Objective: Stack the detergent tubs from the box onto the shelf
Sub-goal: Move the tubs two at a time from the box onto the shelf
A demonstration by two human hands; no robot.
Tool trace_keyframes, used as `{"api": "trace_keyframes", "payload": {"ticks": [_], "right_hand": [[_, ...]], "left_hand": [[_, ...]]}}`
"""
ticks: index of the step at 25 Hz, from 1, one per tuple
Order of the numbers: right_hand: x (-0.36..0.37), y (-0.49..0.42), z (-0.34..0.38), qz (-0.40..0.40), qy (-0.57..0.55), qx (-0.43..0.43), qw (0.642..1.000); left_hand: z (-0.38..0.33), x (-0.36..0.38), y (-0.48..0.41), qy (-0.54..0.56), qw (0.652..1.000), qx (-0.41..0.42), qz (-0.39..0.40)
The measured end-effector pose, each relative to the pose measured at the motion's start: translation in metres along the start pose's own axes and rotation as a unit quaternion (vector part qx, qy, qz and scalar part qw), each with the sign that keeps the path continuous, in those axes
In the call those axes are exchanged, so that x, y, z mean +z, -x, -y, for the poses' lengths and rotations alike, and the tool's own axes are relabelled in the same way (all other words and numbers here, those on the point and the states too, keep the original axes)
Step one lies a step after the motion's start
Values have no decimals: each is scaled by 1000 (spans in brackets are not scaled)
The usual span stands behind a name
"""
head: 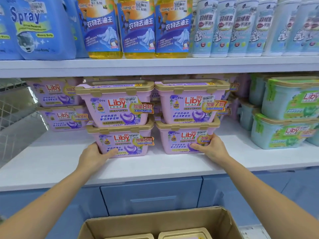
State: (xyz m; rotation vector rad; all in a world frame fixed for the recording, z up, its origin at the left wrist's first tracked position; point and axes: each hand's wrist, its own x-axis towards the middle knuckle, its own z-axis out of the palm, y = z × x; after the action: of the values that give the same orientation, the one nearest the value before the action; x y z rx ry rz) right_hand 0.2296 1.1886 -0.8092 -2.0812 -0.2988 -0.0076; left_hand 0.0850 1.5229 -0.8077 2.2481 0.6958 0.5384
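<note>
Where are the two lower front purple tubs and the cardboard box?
lower left purple tub (124, 144): head view, on its front label.
lower right purple tub (177, 143): head view, on its front label.
cardboard box (138, 225): head view, on its inner back wall.

The single head camera faces the white shelf (51, 161) straight on, from close by. It tilts down a little, so the cardboard box (155, 223) shows at the bottom edge.

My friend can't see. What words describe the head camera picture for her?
A person's left hand grips the lower left tub and the right hand grips the lower right tub of two purple two-high stacks on a white shelf. Below, an open cardboard box holds more gold-lidded tubs; yellow bottles stand above.
</note>
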Motion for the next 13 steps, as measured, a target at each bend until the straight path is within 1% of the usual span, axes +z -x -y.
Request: {"api": "trace_keyframes", "payload": {"ticks": [6, 9, 13], "right_hand": [[-47, -24, -12, -22, 12, 47, 999], [-63, -45, -26, -37, 9, 43, 998], [-74, -65, -37, -41, -14, 48, 998]], "left_hand": [[-39, 54, -16, 4, 1000, 27, 8], [-56, 80, -25, 22, 999, 25, 8], [-75, 103, -34, 14, 1000, 8, -3]]}}
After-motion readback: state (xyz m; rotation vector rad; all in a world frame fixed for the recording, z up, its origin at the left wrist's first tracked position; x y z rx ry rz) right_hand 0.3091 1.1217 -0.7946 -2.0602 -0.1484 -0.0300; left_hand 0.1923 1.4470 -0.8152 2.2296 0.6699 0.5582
